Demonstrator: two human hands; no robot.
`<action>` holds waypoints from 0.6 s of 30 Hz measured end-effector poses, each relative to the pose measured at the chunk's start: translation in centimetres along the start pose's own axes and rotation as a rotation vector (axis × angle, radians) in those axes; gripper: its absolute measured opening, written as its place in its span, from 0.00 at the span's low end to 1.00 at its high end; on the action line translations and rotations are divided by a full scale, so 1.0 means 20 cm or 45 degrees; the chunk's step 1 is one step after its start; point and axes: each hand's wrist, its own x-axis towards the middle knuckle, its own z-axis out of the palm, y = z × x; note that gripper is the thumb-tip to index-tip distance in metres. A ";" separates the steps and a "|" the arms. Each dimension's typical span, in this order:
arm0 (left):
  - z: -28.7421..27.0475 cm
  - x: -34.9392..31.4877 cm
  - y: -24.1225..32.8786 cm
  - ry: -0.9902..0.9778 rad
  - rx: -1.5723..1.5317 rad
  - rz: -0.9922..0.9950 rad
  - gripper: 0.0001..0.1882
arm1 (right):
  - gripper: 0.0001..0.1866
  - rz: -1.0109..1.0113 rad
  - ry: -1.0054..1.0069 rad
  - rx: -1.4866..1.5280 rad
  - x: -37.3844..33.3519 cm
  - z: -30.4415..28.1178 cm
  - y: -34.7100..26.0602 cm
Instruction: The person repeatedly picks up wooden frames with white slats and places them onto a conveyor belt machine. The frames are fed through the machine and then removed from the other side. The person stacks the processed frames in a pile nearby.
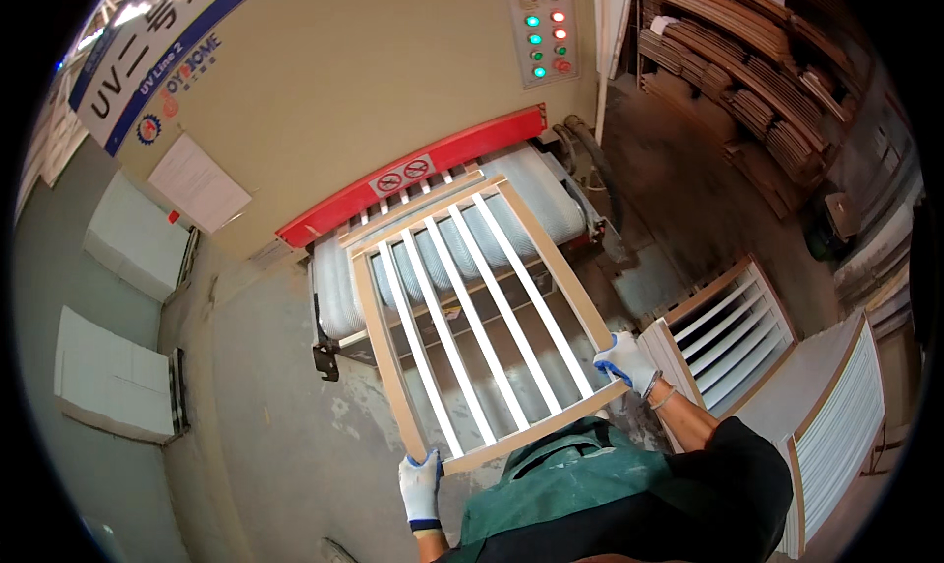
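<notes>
Green apron (565,489) is worn nearest. A slatted frame (476,322) is grasped at its near corners by the left hand (421,487) and right hand (628,362).

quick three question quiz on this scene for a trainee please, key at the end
1. Where is the slatted frame gripped?
2. True or false: the red guard bar carries prohibition signs.
3. Beneath the frame's far end is: a) a paper sheet, b) a conveyor belt, c) a control panel.

Key:
1. Left hand at the near left corner, right hand by the near right corner.
2. True.
3. b
</notes>
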 end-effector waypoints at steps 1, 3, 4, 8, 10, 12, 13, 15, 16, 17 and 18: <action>-0.01 0.06 0.01 -0.005 -0.004 0.039 0.20 | 0.07 0.007 -0.012 0.068 0.03 0.03 -0.01; -0.04 0.13 0.08 -0.025 -0.050 0.073 0.20 | 0.05 0.011 -0.030 0.227 0.03 0.09 -0.07; -0.07 0.15 0.13 0.002 -0.004 0.090 0.19 | 0.05 0.017 -0.048 0.263 0.05 0.11 -0.07; -0.13 0.28 0.18 0.065 0.105 0.288 0.19 | 0.03 -0.007 -0.087 0.365 0.17 0.16 -0.08; -0.14 0.34 0.15 0.035 0.164 0.351 0.20 | 0.03 0.049 -0.113 0.371 0.20 0.18 -0.09; -0.12 0.44 0.03 0.029 0.294 0.490 0.17 | 0.04 0.040 -0.187 0.395 0.23 0.19 -0.12; -0.11 0.48 -0.02 0.047 0.388 0.668 0.16 | 0.05 0.036 -0.223 0.407 0.24 0.19 -0.14; -0.12 0.49 -0.04 0.148 0.574 1.070 0.12 | 0.06 0.068 -0.272 0.481 0.26 0.18 -0.18; -0.13 0.51 -0.05 0.098 0.546 1.041 0.12 | 0.07 0.085 -0.300 0.518 0.27 0.17 -0.20; -0.15 0.54 -0.03 0.051 0.512 1.019 0.13 | 0.09 0.102 -0.368 0.516 0.30 0.15 -0.19; -0.15 0.56 -0.02 0.001 0.475 0.995 0.14 | 0.09 0.105 -0.361 0.537 0.31 0.14 -0.20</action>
